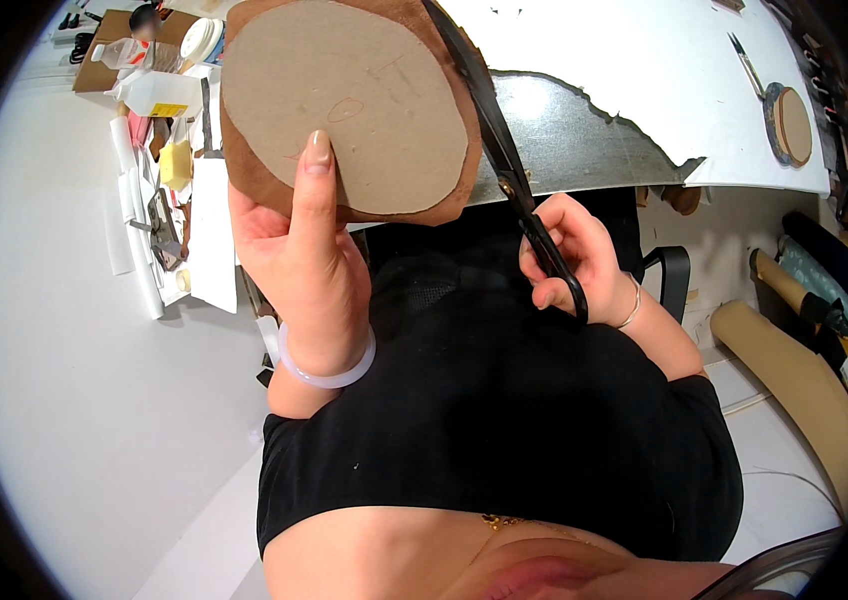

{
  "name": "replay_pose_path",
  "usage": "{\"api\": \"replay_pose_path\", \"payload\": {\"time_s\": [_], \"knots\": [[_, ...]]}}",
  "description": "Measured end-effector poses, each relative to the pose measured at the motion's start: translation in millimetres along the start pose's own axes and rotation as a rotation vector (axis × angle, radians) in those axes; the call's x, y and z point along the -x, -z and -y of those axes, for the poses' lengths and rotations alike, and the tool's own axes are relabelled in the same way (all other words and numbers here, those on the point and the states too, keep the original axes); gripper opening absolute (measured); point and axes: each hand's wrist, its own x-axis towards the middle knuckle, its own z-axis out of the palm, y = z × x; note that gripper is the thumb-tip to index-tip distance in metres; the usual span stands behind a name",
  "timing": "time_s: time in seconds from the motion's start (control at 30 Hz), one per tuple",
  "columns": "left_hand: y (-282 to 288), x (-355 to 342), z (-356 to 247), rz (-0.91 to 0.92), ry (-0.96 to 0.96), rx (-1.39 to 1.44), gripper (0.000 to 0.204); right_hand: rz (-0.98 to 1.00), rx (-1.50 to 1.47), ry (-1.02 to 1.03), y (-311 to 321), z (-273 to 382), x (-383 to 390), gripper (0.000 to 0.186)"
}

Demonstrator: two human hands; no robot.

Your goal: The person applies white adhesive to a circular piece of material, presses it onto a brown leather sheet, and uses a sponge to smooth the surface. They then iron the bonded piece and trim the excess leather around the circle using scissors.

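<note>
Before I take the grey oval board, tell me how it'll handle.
The grey oval board is probably stiff: it looks flat, though gripped near one edge. It's likely light, since only the left hand grips it.

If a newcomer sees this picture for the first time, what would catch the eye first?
Probably the grey rounded board against a larger brown sheet, held up at the top by the left hand. Just right of it, the right hand holds long black scissors, blades along the sheet's right edge. Lower, a pale bracelet circles the left wrist.
</note>
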Motion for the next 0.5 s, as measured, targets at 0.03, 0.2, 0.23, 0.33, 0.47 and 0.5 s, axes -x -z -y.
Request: {"api": "replay_pose_path", "payload": {"time_s": [0.03,0.2,0.23,0.33,0.47,0.5], "knots": [[-0.4,-0.1,-0.3,0.002,-0.003,0.001,0.050,-0.003,-0.007,-0.004,-0.6,0.7,-0.2,0.062],[-1.3,0.0,-2.6,-0.002,-0.001,0.007,0.050,0.000,0.008,-0.008,0.3,1.7,-0.2,0.059],[-1.1,-0.3,-2.2,-0.005,-0.003,0.009,0.050,-0.002,0.012,-0.007,0.1,2.0,-0.4,0.058],[0.6,-0.9,-2.6,-0.010,-0.011,0.005,0.049,0.000,0.021,-0.007,-0.5,2.8,-0.5,0.057],[2.8,-2.6,-1.9,-0.010,-0.005,0.051,0.048,0.002,0.052,-0.017,0.4,1.9,0.9,0.057],[3.0,-2.4,-3.3,-0.021,0.000,0.076,0.048,0.005,0.052,-0.016,0.1,2.2,0.6,0.056]]}}
